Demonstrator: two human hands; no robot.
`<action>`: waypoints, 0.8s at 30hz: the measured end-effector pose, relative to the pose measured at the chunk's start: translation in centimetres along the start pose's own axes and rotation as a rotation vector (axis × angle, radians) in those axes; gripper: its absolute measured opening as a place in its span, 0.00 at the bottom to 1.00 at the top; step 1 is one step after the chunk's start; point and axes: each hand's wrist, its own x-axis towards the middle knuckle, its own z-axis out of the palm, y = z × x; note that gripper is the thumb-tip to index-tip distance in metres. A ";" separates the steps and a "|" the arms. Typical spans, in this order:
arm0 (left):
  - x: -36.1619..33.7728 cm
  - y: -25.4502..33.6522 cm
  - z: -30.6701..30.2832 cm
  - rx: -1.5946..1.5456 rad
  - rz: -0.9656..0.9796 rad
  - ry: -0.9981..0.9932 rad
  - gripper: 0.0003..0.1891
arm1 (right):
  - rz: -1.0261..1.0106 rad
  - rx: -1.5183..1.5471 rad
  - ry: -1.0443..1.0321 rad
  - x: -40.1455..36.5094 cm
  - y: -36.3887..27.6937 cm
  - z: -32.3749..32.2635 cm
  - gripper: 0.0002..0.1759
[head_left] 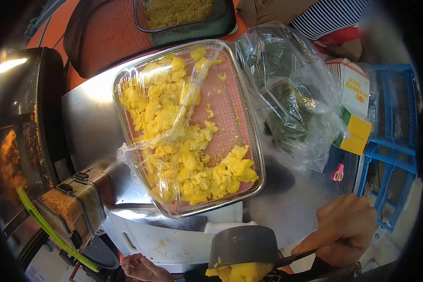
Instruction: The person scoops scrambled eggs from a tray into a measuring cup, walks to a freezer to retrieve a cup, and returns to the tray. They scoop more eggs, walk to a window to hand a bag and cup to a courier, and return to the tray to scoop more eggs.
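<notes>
My right hand (340,232) is closed around the thin dark handle of a grey scoop (244,244) with a round cup. Lumpy yellow food (246,271) shows at the cup's lower edge. My left hand (145,269) is low in the view, fingers slightly curled and apart, with nothing visible in them. Beyond both hands lies a metal-rimmed tray (260,155) with a pink mesh-patterned bottom. Yellow lumps (167,113) cover its left side and near end, partly under clear plastic film (188,105). Some crumbs are scattered on the bare pink part.
Right of the tray are a clear plastic bag (291,98) with dark green contents, pink scissors (338,172) and a blue rack (387,155). A crumb-filled container (70,207) stands left. A white board (148,239) lies in front. Another person's striped garment (329,19) shows behind.
</notes>
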 end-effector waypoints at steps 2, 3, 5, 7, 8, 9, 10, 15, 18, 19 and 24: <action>0.0 0.5 0.7 0.100 -0.018 0.012 0.13 | 0.016 0.007 -0.009 0.0 0.0 0.0 0.10; 0.0 0.6 0.9 0.121 -0.026 0.014 0.13 | 0.000 -0.003 0.005 0.0 0.1 0.1 0.11; 0.0 0.9 1.0 0.163 -0.033 0.013 0.14 | -0.015 -0.013 0.019 0.0 0.2 0.3 0.11; 0.1 1.0 1.4 0.204 -0.042 0.002 0.15 | 0.016 -0.037 0.067 0.1 0.1 0.5 0.10; 0.1 1.1 1.5 0.227 -0.044 0.002 0.15 | 0.016 -0.035 0.066 0.2 0.2 0.4 0.10; 0.1 1.2 1.7 0.241 -0.046 -0.003 0.15 | 0.002 -0.173 0.027 0.5 0.3 0.2 0.11; 0.1 1.3 1.9 0.255 -0.038 -0.007 0.16 | -0.016 -0.311 -0.014 0.8 0.5 0.1 0.15; -0.6 0.1 0.5 0.275 -0.093 -0.075 0.18 | -0.216 -0.769 0.109 1.8 7.3 2.7 0.20; -0.7 0.2 0.7 0.143 -0.030 -0.063 0.19 | -0.256 -0.956 0.117 1.3 10.6 3.3 0.22; -0.7 0.0 0.6 0.142 -0.032 -0.057 0.19 | -0.253 -0.980 0.154 1.2 10.9 3.4 0.23; -0.6 0.2 0.3 0.027 -0.015 -0.041 0.20 | -0.225 -0.885 0.293 0.8 9.5 4.1 0.22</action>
